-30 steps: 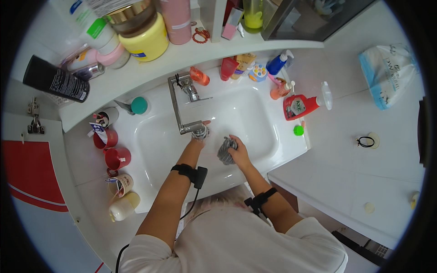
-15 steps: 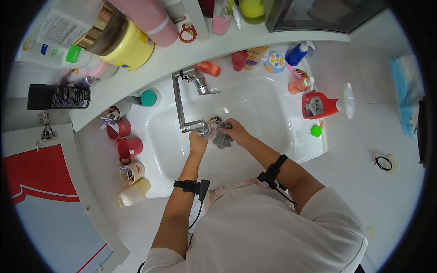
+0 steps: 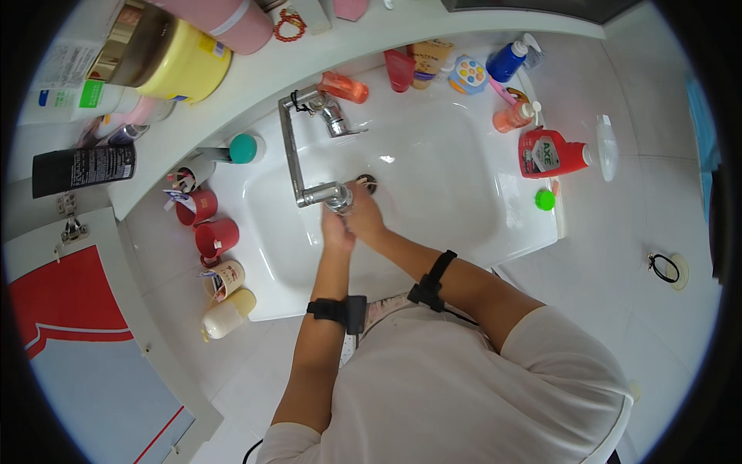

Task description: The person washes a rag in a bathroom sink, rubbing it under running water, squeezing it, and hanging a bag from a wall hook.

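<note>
Both hands are pressed together under the end of the chrome faucet [image 3: 291, 158], over the white sink [image 3: 433, 209]. My left hand [image 3: 335, 229] is closed below the spout tip, its fingers partly hidden by the spout and my other hand. My right hand [image 3: 366, 216] reaches across from the right, closed against the left one, fingers curled beside the spout. Whatever they hold is covered; the grey cloth seen earlier is out of sight. Just beyond my right fingers lies the dark drain [image 3: 369, 182].
Red cups [image 3: 216, 237] and a cream pump bottle [image 3: 229, 314] line the sink's left rim. Along the right rim are a red detergent bottle [image 3: 553, 153] and a green cap [image 3: 545, 200]. An orange bottle [image 3: 345, 87] lies behind the faucet. A crowded shelf [image 3: 255, 89] overhangs the back left.
My right hand has moved left and closed in against my left hand. The grey cloth it held has gone from sight. The view has shifted slightly.
</note>
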### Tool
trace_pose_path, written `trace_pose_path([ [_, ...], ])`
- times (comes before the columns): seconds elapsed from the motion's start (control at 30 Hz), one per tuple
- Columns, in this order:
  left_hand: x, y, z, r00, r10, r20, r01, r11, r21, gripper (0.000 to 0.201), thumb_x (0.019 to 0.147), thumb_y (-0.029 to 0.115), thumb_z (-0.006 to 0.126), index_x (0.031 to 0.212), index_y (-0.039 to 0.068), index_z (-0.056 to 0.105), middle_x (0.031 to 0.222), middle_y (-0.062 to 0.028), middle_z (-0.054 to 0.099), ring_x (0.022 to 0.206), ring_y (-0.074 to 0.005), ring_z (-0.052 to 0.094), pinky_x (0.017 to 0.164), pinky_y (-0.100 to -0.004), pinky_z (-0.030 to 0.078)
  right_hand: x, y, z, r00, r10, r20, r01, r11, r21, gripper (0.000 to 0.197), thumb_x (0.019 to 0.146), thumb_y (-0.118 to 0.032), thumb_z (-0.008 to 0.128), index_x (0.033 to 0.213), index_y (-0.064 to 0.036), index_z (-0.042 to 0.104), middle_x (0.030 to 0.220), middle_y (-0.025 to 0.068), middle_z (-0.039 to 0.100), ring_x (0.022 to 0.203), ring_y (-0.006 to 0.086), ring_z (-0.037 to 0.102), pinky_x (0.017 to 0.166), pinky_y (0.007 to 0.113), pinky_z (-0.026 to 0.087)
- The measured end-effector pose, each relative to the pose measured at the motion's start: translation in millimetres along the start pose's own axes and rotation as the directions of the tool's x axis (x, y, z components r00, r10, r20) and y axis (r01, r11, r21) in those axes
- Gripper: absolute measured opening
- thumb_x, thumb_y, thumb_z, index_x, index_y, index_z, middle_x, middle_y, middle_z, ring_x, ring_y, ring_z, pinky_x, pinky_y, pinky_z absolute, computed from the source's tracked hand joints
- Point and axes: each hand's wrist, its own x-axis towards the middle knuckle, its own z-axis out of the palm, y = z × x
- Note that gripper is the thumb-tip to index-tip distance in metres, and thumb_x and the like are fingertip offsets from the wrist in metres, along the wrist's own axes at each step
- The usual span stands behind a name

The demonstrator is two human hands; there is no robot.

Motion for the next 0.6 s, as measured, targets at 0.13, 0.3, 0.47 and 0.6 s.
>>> trace_pose_path([
  [0.13,-8.6,-4.8,-1.3,0.994,-0.060,0.096,0.082,0.967,-0.240,0.032,0.087,0.022,0.032,0.113,0.006,0.043,0.114,-0.0066,0.048,0.103,-0.0221,0.046,0.086,-0.0366,0.040,6.3,-15.3,1.2,0.992,-0.096,0.086,0.110,0.979,-0.173,0.026,0.070,-0.029,0.057,0.084,-0.0067,0.053,0.079,0.0205,0.053,0.075,0.0354,0.053,0.066,0.042,0.041],
  [0.3,-12.4,-12.4,4.4,0.989,-0.084,0.118,0.086,0.996,-0.012,0.036,0.089,0.026,0.032,0.120,0.008,0.038,0.117,-0.0054,0.044,0.107,-0.0189,0.043,0.090,-0.0333,0.035,31.0,-8.2,-2.0,0.966,-0.162,-0.200,0.147,0.985,-0.087,0.016,0.069,-0.019,0.056,0.080,-0.0078,0.052,0.076,0.0150,0.053,0.072,0.0323,0.053,0.061,0.041,0.040],
  [0.47,2.6,7.2,-22.9,0.998,0.024,0.051,-0.020,0.997,-0.072,0.032,0.090,0.024,0.031,0.115,0.008,0.041,0.114,-0.0065,0.048,0.102,-0.0196,0.047,0.090,-0.0342,0.037,17.5,-17.3,-2.4,0.983,-0.095,0.159,0.120,0.980,-0.156,0.023,0.066,-0.019,0.059,0.087,-0.0094,0.055,0.091,0.0143,0.055,0.083,0.0305,0.053,0.065,0.040,0.042],
  [0.6,-10.1,-11.2,10.5,0.999,0.046,0.011,-0.047,0.997,0.054,0.029,0.088,0.018,0.036,0.115,0.008,0.042,0.112,-0.0057,0.048,0.103,-0.0188,0.046,0.089,-0.0345,0.038,51.1,-8.4,-14.4,0.990,0.134,0.046,-0.122,0.971,-0.205,0.028,0.069,-0.025,0.056,0.093,-0.0097,0.054,0.087,0.0154,0.057,0.080,0.0311,0.055,0.066,0.040,0.043],
])
